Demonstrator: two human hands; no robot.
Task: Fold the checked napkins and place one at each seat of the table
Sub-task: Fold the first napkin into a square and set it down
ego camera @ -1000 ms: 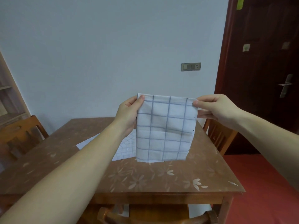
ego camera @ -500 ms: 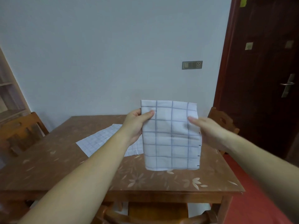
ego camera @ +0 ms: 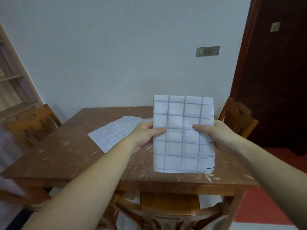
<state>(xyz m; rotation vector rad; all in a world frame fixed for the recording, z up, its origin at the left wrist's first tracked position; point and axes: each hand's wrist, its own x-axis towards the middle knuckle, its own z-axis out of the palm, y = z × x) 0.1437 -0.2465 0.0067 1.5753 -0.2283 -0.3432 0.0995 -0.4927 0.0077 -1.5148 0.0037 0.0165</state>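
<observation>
A folded white napkin with a blue check (ego camera: 182,146) hangs upright in the air above the front of the wooden table (ego camera: 58,155). My left hand (ego camera: 146,131) pinches its left edge at mid height, thumb on the front. My right hand (ego camera: 216,131) pinches the right edge at the same height. A second checked napkin (ego camera: 113,133) lies spread flat on the table behind my left hand, partly hidden by it.
Three wooden chairs stand around the table: one at the left (ego camera: 31,123), one at the right (ego camera: 237,117), one at the near side (ego camera: 166,211) below my arms. A dark red door (ego camera: 274,72) is at the right, a shelf (ego camera: 11,90) at the left.
Both hands have slid down from the napkin's top corners to the middle of its side edges. The napkin now stands higher against the wall and closer to me.
</observation>
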